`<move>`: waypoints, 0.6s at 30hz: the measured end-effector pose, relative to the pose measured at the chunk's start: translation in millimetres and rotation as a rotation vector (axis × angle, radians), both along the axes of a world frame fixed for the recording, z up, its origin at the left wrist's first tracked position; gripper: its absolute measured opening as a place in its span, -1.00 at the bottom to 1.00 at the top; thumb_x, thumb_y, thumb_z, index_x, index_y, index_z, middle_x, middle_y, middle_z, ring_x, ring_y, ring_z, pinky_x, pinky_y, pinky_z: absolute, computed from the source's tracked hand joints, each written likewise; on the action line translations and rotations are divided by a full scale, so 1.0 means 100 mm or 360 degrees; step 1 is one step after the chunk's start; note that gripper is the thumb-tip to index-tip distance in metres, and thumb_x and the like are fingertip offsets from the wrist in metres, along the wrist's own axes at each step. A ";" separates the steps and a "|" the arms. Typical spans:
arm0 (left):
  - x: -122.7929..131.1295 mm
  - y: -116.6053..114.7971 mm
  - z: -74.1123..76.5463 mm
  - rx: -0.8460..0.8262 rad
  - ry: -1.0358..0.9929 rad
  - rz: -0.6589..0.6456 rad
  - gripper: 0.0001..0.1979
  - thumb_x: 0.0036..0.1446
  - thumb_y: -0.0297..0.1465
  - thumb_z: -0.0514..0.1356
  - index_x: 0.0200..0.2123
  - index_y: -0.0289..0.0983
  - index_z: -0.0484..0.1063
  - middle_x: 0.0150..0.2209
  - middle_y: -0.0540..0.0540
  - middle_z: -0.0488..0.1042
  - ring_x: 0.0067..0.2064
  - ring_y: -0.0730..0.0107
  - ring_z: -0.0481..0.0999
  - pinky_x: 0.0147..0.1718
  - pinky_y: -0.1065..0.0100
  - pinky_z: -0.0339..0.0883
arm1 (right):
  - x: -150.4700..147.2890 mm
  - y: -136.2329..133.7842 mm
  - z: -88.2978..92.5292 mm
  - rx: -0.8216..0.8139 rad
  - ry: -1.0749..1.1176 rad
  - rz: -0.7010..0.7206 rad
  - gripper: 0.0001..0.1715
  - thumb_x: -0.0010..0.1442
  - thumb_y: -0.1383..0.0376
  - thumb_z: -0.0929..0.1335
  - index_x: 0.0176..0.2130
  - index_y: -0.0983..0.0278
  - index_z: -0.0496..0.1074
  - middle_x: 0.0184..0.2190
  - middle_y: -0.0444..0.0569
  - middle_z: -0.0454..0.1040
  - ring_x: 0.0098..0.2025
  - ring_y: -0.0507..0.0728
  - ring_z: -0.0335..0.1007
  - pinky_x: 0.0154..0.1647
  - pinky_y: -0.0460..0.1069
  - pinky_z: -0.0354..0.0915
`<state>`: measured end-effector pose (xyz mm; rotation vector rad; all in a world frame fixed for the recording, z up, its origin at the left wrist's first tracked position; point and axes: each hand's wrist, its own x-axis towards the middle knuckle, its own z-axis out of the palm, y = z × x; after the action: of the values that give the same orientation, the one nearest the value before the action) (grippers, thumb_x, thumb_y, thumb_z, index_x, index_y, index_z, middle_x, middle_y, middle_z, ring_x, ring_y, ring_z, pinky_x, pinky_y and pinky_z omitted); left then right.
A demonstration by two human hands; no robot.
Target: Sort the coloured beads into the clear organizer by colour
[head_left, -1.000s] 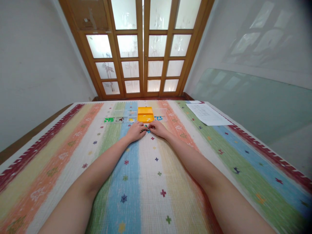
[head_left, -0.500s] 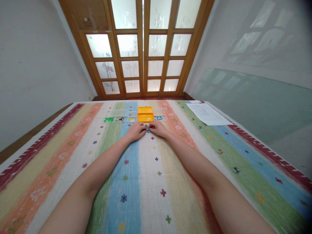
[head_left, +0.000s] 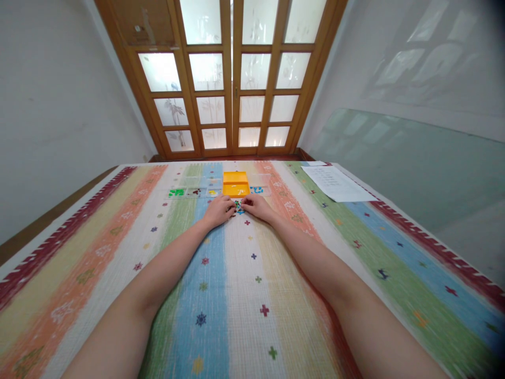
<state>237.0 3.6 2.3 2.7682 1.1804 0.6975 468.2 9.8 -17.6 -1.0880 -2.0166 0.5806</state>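
A small cluster of mixed coloured pieces [head_left: 239, 207], blue, green and dark, lies on the striped tablecloth between my hands. My left hand [head_left: 220, 211] rests at its left side, fingers curled together against the pieces. From the right, my right hand [head_left: 255, 206] reaches in with thumb and fingers pinched at the edge of the cluster. Whatever either hand's fingertips hold is too small to make out. Right behind the hands stands an open orange box [head_left: 235, 188] with a few pale pieces in it.
Left of the box, clear compartments hold green pieces [head_left: 177, 192], dark brown pieces [head_left: 196, 192] and yellow pieces [head_left: 213, 193]. Blue pieces [head_left: 256, 190] sit in a clear tray to its right. A printed paper sheet [head_left: 335, 183] lies at the back right, near the table edge.
The gap between my hands has widened slightly, and more of the coloured pieces shows. My arms have otherwise hardly moved; the boxes stay where they were.
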 end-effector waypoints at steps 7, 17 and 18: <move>-0.05 0.06 -0.04 0.0015 -0.0060 0.0038 -0.77 0.34 -0.32 0.16 -0.23 -0.19 0.63 -0.22 -0.15 0.53 -0.09 0.17 0.43 -0.03 0.17 0.28 | -0.03 -0.05 0.08 0.0054 -0.0163 0.0281 -0.88 0.21 0.24 0.45 -0.33 0.24 0.59 -0.40 -0.10 0.49 -0.32 0.08 0.34 -0.24 -0.03 0.23; -0.08 0.02 0.04 -0.0070 -0.0086 -0.0181 -0.83 0.27 -0.33 0.22 -0.23 -0.18 0.63 -0.19 -0.13 0.54 -0.06 0.19 0.46 0.01 0.17 0.32 | 0.00 -0.01 0.02 0.0124 -0.0053 -0.0011 -0.86 0.27 0.27 0.40 -0.30 0.25 0.57 -0.38 -0.08 0.51 -0.32 0.09 0.34 -0.25 -0.03 0.21; -0.08 0.00 0.06 -0.0078 -0.0079 -0.0244 -0.84 0.26 -0.33 0.22 -0.22 -0.18 0.63 -0.19 -0.12 0.53 -0.05 0.19 0.46 0.03 0.17 0.32 | 0.02 0.01 0.00 0.0101 -0.0018 -0.0070 -0.86 0.27 0.27 0.39 -0.31 0.26 0.56 -0.38 -0.09 0.51 -0.33 0.08 0.34 -0.27 -0.03 0.21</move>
<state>229.4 3.6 8.3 2.7471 0.9510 0.7068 470.3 10.7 -17.4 -1.0969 -2.0020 0.4855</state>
